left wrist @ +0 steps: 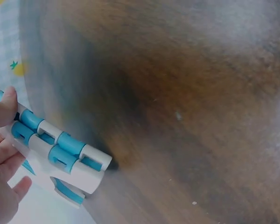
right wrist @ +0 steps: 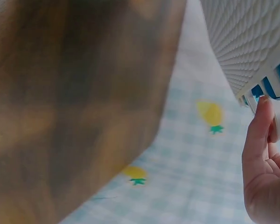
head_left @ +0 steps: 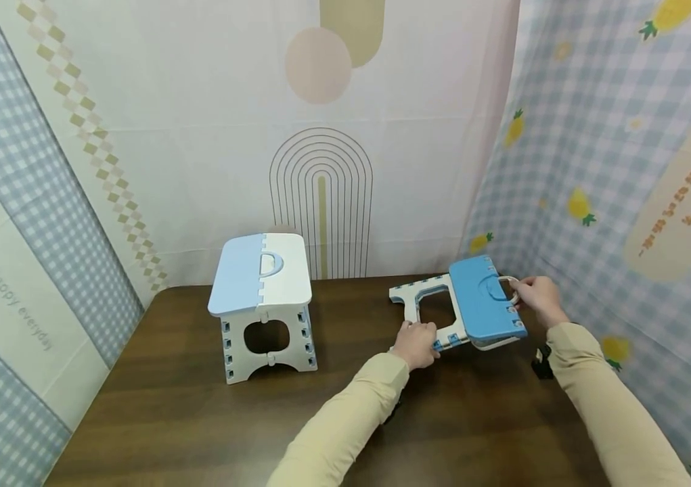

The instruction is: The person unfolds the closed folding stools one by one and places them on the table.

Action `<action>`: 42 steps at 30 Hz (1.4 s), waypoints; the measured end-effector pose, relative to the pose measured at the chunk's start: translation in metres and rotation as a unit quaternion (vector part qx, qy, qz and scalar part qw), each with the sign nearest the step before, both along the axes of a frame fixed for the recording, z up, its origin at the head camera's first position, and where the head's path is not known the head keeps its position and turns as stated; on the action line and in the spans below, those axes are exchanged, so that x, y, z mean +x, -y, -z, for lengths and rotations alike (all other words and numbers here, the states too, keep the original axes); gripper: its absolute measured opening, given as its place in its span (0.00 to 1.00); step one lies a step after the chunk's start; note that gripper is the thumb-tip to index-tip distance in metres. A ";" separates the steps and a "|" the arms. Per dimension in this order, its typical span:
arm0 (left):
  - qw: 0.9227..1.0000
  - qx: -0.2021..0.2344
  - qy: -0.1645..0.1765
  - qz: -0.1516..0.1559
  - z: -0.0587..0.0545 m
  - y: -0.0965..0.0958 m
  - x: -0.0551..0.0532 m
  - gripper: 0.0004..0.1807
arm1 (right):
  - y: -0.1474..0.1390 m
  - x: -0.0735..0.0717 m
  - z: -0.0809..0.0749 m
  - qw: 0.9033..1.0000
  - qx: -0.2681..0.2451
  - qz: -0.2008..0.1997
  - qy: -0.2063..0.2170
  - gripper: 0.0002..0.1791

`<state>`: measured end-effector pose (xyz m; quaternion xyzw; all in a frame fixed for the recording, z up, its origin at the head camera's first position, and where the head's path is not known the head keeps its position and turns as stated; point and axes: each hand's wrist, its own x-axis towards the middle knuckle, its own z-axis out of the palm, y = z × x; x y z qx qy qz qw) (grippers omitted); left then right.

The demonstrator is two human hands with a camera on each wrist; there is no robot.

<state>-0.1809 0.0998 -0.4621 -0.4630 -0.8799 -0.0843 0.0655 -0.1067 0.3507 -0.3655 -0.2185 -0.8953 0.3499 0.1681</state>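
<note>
A folded step stool point(head_left: 482, 297), blue and white, lies tilted between both hands at the right of the table. My left hand point(head_left: 416, 343) grips the near edge of its white leg panel; in the left wrist view thumb and fingers lie on either side of the hinged stool edge point(left wrist: 60, 149). With my right hand point(head_left: 539, 297) I hold the white carry handle point(head_left: 508, 288) at the seat's right side. The right wrist view shows fingers hooked round that handle point(right wrist: 279, 126), close below the textured white seat half point(right wrist: 247, 42).
A second folding stool point(head_left: 262, 304), light blue and white, stands unfolded and upright left of centre on the brown wooden table point(head_left: 187, 419). Patterned cloth walls point(head_left: 406, 169) rise behind and on both sides. A small black object point(head_left: 542, 363) sits by the right wrist.
</note>
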 end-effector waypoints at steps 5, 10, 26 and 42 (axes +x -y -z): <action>1.000 0.013 0.015 -0.014 -0.008 -0.001 -0.001 0.15 | 0.010 -0.005 -0.025 0.999 0.034 -0.007 -0.010 0.22; 0.998 0.029 0.047 -0.022 -0.009 -0.001 0.000 0.14 | 0.021 -0.009 -0.048 0.997 0.078 -0.024 -0.005 0.22; 0.976 0.130 0.175 -0.014 -0.010 0.001 0.001 0.23 | 0.053 -0.030 -0.095 0.978 0.203 -0.037 -0.035 0.23; 0.925 0.223 0.307 0.005 -0.003 0.001 0.000 0.30 | 0.083 -0.055 -0.105 0.956 0.279 -0.041 -0.084 0.23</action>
